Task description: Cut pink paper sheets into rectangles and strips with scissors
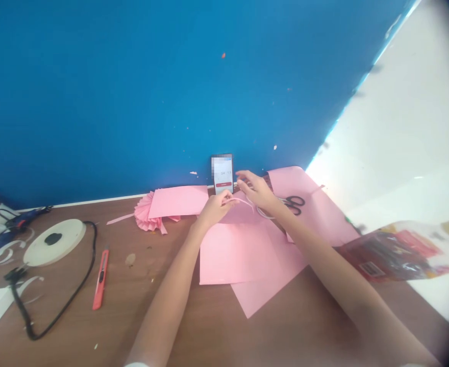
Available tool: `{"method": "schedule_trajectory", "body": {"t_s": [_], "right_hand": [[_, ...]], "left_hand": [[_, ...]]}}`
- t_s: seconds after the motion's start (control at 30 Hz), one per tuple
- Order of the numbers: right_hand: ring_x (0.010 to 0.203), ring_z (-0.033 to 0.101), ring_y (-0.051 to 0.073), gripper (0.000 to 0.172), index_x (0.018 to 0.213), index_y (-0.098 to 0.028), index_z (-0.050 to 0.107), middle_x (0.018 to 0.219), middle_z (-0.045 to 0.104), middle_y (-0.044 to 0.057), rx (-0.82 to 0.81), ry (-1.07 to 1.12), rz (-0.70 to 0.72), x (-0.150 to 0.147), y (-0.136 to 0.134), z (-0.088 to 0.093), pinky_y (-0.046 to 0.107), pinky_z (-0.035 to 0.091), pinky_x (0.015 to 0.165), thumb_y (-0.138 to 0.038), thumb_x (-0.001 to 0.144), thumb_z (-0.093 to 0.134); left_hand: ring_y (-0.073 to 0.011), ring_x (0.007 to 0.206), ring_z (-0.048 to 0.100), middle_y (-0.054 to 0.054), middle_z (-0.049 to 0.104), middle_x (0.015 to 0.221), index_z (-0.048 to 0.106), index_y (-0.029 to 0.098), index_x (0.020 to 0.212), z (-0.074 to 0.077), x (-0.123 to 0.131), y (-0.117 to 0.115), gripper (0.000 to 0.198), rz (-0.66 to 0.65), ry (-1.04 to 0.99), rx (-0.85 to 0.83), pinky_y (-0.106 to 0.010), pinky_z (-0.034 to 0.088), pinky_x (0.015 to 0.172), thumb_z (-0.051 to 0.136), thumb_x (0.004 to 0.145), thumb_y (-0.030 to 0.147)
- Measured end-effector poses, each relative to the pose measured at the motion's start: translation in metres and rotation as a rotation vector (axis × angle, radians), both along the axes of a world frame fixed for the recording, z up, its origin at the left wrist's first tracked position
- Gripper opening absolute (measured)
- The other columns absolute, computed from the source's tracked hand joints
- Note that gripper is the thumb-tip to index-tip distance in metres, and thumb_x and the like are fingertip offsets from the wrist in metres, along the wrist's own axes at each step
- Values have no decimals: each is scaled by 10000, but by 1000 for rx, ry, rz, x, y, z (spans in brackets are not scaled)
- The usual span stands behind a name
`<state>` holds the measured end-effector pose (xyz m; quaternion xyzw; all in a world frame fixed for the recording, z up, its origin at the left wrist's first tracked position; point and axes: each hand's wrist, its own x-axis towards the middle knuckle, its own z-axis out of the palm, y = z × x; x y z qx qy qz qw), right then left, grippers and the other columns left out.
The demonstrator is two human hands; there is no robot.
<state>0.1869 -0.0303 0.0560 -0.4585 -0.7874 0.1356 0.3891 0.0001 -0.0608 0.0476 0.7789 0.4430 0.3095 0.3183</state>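
Note:
Between the fingertips of my left hand (216,208) is the end of a narrow pink paper strip (244,201), which curves off to the right. My right hand (259,190) hovers just beyond the strip, fingers bent and apart, with nothing visible in them. Below both hands lie overlapping pink paper sheets (235,252). Scissors (294,204) with black handles rest partly behind my right forearm, on more pink paper (316,216). A phone (223,172) with a lit screen leans upright against the wall, just behind my hands.
Left of the sheets, a pleated pink paper rosette (145,213) sits partly under a folded pink sheet (178,200). A red box cutter (101,279), a black cable (91,265) and a round cream disc (55,242) lie further left. A plastic packet (396,252) is at right. A blue wall (151,92) bounds the back.

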Motion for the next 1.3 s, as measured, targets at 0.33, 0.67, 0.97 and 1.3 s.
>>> {"method": "schedule_trajectory", "body": {"t_s": [0.33,0.67,0.97,1.3], "right_hand": [[1015,543,292,585,1484,-212,178,1220,527,149,145,-360,-224,-28,33,8,348,432,781,-405,944,293],[1051,546,236,424,1305,-178,476,1274,526,123,158,-235,-129,-21,26,-6,326,447,842,-312,937,314],[1111,532,227,406,1205,-201,597,1374,457,86,196,-287,-157,-16,29,-19,339,453,894,-235,887,347],[1044,535,221,431,1274,-221,548,1395,411,93,187,-329,-182,-18,28,-23,320,477,799,-288,902,342]], "left_hand": [[-95,584,393,25,487,641,574,156,778,-4,1,1,381,-103,48,-87,-214,311,577,485,824,523],[-103,589,422,25,509,659,614,189,836,0,-5,1,181,-60,78,-29,-219,335,592,556,777,350],[-99,564,459,23,572,704,612,199,884,-3,-10,5,207,-34,61,-2,-214,357,580,454,751,182],[-97,574,480,9,616,785,610,189,856,-3,-11,5,194,-33,55,-7,-215,376,598,447,754,170]]}}
